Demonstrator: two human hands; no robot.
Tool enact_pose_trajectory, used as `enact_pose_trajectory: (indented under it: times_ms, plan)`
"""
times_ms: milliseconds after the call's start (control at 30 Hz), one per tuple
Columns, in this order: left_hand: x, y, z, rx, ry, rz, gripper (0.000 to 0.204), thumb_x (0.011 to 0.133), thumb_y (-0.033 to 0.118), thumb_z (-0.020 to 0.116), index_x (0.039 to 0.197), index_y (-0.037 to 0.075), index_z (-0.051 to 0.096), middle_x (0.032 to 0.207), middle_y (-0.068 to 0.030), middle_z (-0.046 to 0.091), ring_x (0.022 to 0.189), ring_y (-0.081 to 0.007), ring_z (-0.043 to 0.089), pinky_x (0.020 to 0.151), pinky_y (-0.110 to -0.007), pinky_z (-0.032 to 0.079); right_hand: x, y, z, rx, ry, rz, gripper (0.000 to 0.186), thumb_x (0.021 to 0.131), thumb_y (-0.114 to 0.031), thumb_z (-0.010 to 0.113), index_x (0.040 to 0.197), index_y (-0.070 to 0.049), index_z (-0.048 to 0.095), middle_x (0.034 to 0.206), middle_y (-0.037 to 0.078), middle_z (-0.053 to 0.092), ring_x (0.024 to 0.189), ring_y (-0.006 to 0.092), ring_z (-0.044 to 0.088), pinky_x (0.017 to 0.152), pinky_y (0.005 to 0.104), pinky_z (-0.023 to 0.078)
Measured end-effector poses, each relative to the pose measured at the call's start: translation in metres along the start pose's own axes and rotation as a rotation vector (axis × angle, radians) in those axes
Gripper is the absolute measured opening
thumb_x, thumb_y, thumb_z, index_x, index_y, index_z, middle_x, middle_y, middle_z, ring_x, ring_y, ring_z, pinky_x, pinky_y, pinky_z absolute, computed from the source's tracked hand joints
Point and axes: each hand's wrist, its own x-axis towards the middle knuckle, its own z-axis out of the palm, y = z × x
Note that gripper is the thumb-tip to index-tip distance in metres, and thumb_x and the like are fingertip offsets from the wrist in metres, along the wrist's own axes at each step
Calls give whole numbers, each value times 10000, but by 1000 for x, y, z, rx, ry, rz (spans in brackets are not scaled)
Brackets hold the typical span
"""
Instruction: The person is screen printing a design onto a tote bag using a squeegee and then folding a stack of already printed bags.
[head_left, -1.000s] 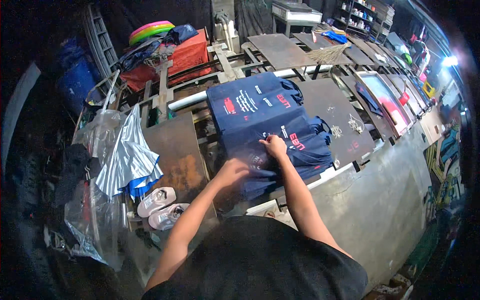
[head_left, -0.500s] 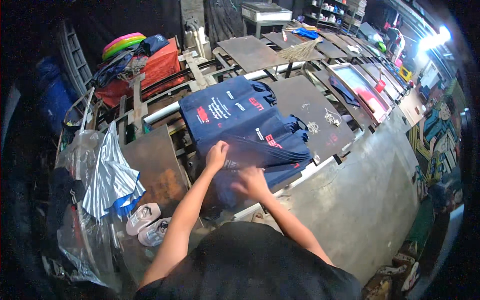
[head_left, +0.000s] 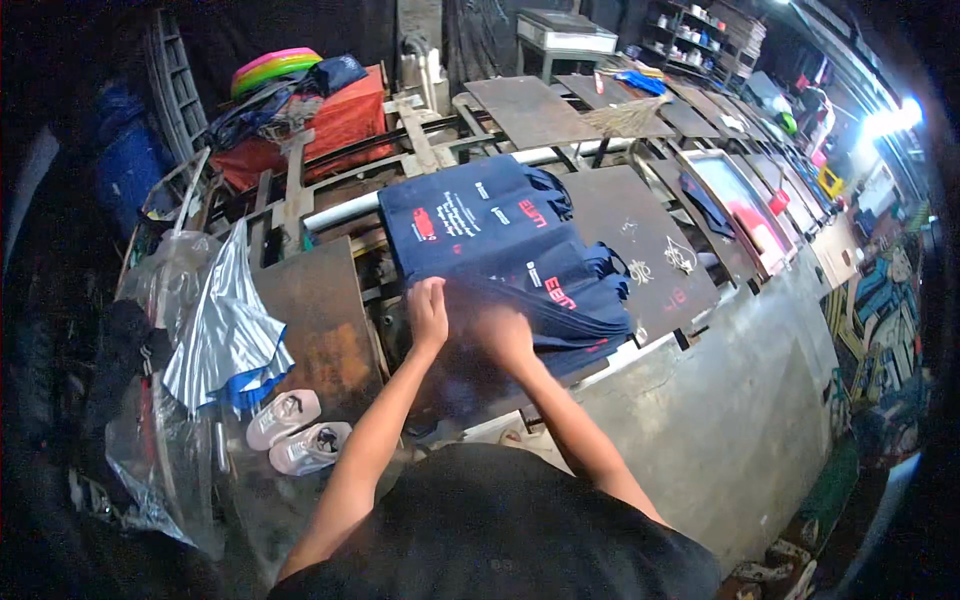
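Observation:
Navy blue cloth tote bags (head_left: 475,215) with white and red print lie overlapping on a dark flat board. Their looped handles (head_left: 607,266) point to the right. My left hand (head_left: 428,318) is closed, its fingertips pinching the near left edge of the closest bag (head_left: 560,318). That bag's near side is lifted and creased in long folds. Over the near edge of the same bag, my right hand (head_left: 503,335) is smeared by motion, so its fingers cannot be made out.
Bare dark boards (head_left: 635,240) sit on a metal frame beyond the bags. To the left are a silver-and-blue folded sheet (head_left: 225,330) and pink-soled sandals (head_left: 298,435). A framed printing screen (head_left: 735,205) lies farther right, near a straw broom (head_left: 628,115). Concrete floor (head_left: 710,400) runs along the right.
The nearest bag's near edge has moved away from me, baring more of the board before it. My left hand stays at its edge; my right hand has risen slightly. The view has shifted slightly.

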Motion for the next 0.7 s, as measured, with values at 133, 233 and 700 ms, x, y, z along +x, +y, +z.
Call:
enact_pose_trajectory:
  times_ms: [133,233,700]
  plan:
    - [-24,49,-50,-62,-232,-60,191,946,220,596,961,32,627,964,-126,619,947,-307,559,838,-416,422,48,24,-11,105,-47,230,310,837,-376,705,836,-66,695,850,180,704,850,366,691,735,482,548]
    - [-54,28,-78,-8,-704,90,247,884,279,686,1021,75,668,1084,-85,648,1039,-279,559,945,-374,407,68,67,25,319,-104,385,402,787,-491,750,863,-96,736,879,171,724,870,342,704,756,450,547]
    - [-35,38,-48,133,-517,17,209,829,225,690,985,86,698,1007,-94,691,984,-325,605,890,-448,470,79,89,54,436,-223,447,500,768,-566,754,842,-72,737,831,184,714,829,346,703,748,434,534]
